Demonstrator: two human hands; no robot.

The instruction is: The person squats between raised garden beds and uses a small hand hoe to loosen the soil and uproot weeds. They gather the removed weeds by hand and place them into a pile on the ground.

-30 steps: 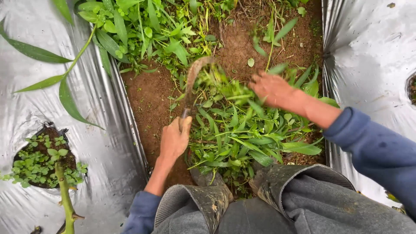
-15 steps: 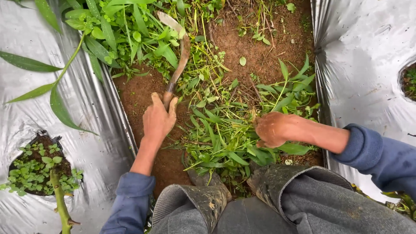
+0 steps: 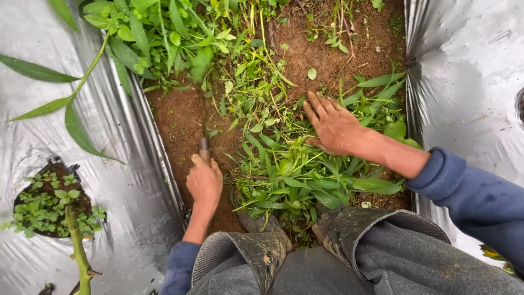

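Head view: left hand (image 3: pixel 204 183) grips sickle (image 3: pixel 204 143); right hand (image 3: pixel 335 127) flat on weeds (image 3: pixel 295 175).

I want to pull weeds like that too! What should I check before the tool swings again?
1. Firm hold on the tool: ok. The left hand is wrapped around the handle of the sickle.
2. Blade in sight: cannot tell. It is blurred among the standing weeds.
3. Free hand away from the blade: ok. The right hand lies flat on the cut weeds, apart from the tool.
4. Feet out of the way: ok. Both boots sit at the near end of the soil strip, behind the hands.
5. Plastic sheet safe: cannot tell. The silver sheet edge runs close beside the left hand.
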